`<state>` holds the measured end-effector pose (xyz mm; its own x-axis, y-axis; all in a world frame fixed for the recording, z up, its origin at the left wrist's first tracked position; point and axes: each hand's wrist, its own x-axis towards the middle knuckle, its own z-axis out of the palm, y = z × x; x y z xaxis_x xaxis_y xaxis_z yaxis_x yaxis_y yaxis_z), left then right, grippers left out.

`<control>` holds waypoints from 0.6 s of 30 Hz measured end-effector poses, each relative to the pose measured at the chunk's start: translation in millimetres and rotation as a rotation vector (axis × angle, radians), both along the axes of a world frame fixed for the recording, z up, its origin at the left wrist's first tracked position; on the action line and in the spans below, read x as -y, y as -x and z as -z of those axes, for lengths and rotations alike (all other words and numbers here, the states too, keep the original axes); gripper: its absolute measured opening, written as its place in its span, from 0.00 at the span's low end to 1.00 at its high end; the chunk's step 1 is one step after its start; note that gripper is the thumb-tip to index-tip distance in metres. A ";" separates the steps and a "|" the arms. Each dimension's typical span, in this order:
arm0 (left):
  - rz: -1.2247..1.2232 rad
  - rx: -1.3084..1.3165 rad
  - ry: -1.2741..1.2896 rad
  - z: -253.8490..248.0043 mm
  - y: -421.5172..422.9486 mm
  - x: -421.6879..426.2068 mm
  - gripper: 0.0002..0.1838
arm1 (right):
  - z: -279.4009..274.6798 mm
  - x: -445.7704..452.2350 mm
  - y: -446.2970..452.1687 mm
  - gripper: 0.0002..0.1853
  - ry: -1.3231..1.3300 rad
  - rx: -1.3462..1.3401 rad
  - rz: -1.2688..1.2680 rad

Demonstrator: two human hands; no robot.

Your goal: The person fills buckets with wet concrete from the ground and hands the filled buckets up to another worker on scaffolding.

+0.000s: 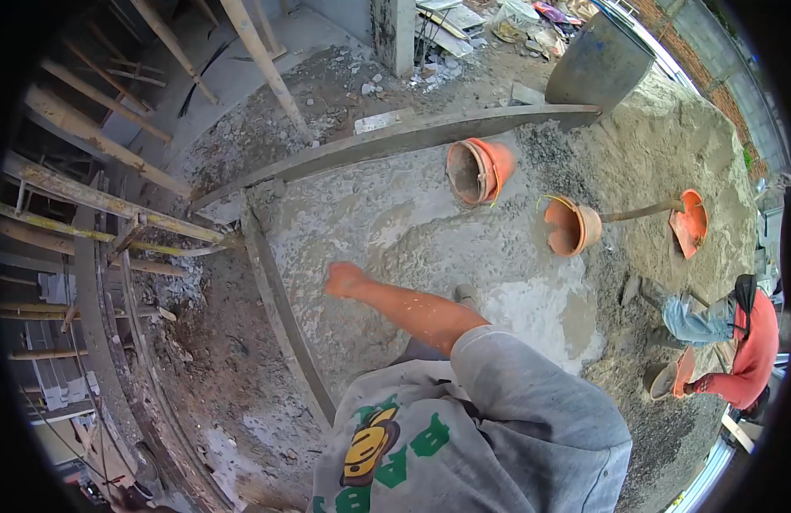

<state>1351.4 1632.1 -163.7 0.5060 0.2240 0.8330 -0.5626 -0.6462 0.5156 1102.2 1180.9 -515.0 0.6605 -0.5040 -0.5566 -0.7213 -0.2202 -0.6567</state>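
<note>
My right hand (346, 280) is closed, held out over wet grey mortar (387, 227) inside a low-walled bed, left of the middle of the view. Its fingers are curled under, so anything inside them is hidden. The bare forearm comes out of a grey T-shirt sleeve and crosses my body. My left hand is out of sight. Beyond the hand, an orange bucket (468, 171) lies tipped in the mortar near the far edge. A second orange bucket (575, 227) lies on its side to the right, with a wooden handle behind it.
A long concrete edge (370, 145) and a shorter one (280, 299) border the mortar. Wooden poles (113, 145) stand left. A drum (599, 64) and a sand pile (669, 137) are at right, where a co-worker (758, 342) in red bends over a bucket (660, 380).
</note>
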 end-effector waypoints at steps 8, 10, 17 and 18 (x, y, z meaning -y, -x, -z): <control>1.125 -1.628 -0.832 449.9 264.9 408.9 0.16 | 189.0 292.7 284.6 0.22 0.314 -0.469 0.418; 1.363 -1.940 -0.783 495.7 336.7 499.1 0.17 | 251.2 372.8 312.3 0.24 0.602 -0.454 0.428; 1.084 -2.173 -0.363 706.3 427.9 534.0 0.16 | 389.5 523.1 293.3 0.16 0.994 -0.592 0.050; 1.001 -2.173 -0.268 726.3 423.2 531.4 0.15 | 395.1 518.5 282.4 0.16 1.011 -0.670 0.028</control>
